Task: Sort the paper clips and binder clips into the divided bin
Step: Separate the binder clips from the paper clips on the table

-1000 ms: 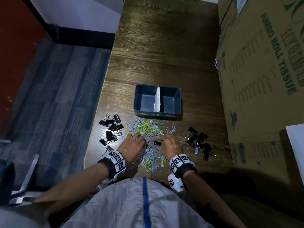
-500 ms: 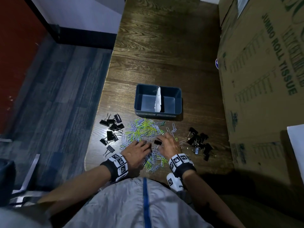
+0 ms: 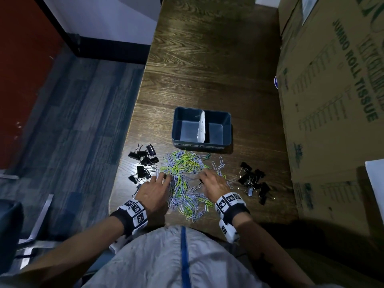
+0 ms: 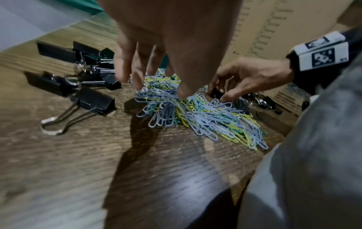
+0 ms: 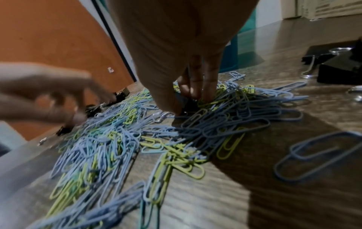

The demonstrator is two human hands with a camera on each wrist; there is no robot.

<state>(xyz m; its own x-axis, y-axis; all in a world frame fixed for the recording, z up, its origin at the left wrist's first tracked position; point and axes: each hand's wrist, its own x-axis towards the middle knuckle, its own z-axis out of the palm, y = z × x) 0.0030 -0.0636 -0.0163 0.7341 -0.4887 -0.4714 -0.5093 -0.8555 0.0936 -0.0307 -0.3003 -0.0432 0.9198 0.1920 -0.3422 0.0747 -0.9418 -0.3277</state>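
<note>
At frame centre: right hand [image 5: 188, 93] pinches a binder clip [image 5: 186, 105] in the paper clips [image 3: 185, 175].
Left hand [image 4: 156, 62] loose, holding nothing; should pin the pile so the lift doesn't drag strays w/ it.

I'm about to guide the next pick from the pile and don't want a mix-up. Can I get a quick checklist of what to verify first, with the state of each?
1. Divided bin upright, in reach beyond the pile: ok.
2. Both bin compartments bare, white divider standing: ok.
3. Right hand pinching a black binder clip buried among the paper clips: ok.
4. Paper clips tangled with that binder clip: cannot tell.
5. Left hand holding anything: cannot tell, fingertips only touch the pile.
6. Bin labels readable: not ok, too small.
</note>
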